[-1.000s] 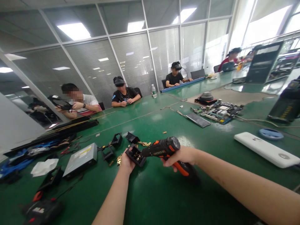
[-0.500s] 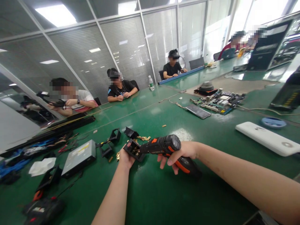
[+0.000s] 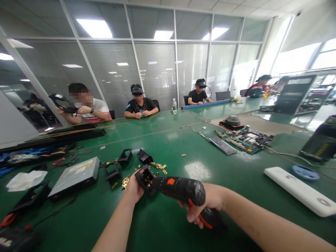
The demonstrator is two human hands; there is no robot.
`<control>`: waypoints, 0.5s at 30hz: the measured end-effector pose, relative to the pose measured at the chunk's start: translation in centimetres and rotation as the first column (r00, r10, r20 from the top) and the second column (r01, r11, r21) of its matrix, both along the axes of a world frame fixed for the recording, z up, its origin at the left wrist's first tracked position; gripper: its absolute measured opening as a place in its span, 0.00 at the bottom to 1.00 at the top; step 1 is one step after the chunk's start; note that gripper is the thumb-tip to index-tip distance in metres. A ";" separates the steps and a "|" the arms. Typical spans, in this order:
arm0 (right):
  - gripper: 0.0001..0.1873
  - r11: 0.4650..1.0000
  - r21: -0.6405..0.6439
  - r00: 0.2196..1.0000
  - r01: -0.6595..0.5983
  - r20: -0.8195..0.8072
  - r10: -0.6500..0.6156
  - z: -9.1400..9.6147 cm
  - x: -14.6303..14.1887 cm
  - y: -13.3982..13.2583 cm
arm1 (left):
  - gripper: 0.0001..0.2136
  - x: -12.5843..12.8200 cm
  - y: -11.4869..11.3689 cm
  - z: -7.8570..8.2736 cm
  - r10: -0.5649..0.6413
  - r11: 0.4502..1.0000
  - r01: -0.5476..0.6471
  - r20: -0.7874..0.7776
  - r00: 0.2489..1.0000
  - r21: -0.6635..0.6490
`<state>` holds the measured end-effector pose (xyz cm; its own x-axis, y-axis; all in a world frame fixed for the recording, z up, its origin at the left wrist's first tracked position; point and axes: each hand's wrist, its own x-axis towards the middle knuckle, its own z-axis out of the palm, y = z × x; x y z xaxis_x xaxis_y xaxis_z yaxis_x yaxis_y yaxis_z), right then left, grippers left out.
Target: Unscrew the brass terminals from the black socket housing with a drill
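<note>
My left hand (image 3: 135, 189) is closed around a black plastic frame (image 3: 145, 179), tilted so that its hollow faces the tool. My right hand (image 3: 198, 210) grips a black and orange cordless screwdriver (image 3: 180, 189) by its handle. The screwdriver's nose points left into the frame, and the contact at its tip is hidden. Small brass plates (image 3: 126, 181) lie beside my left hand, with more brass pieces (image 3: 160, 167) just beyond the frame. Other black frames (image 3: 111, 172) stand on the green table close by.
A silver disc drive (image 3: 75, 178) lies to the left, with a second power tool (image 3: 19, 238) at the lower left. On the right are a phone (image 3: 222, 145), a circuit board (image 3: 249, 138) and a white case (image 3: 296, 189). Several people sit across the table (image 3: 157, 131).
The view has tilted up and levelled, so the far side sits lower in the picture. Both hands keep their hold, with the screwdriver still at the frame.
</note>
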<state>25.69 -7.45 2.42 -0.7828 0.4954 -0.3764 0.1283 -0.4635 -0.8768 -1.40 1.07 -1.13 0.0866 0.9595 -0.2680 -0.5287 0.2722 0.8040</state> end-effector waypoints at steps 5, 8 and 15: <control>0.25 0.999 0.024 0.999 -0.028 0.042 0.027 0.5 -0.7 -0.4 | 0.07 0.0 -0.8 0.6 0.015 1.000 -0.015 -0.007 1.000 -0.021; 0.24 0.998 0.037 0.996 -0.057 0.070 0.054 0.9 -1.4 -1.3 | 0.07 0.1 -0.9 0.7 0.020 1.000 -0.020 -0.025 0.999 -0.007; 0.18 0.977 0.204 0.994 0.071 0.064 -0.085 0.6 -3.2 -3.6 | 0.09 -0.4 -0.6 0.2 -0.013 0.999 0.014 0.032 0.999 -0.030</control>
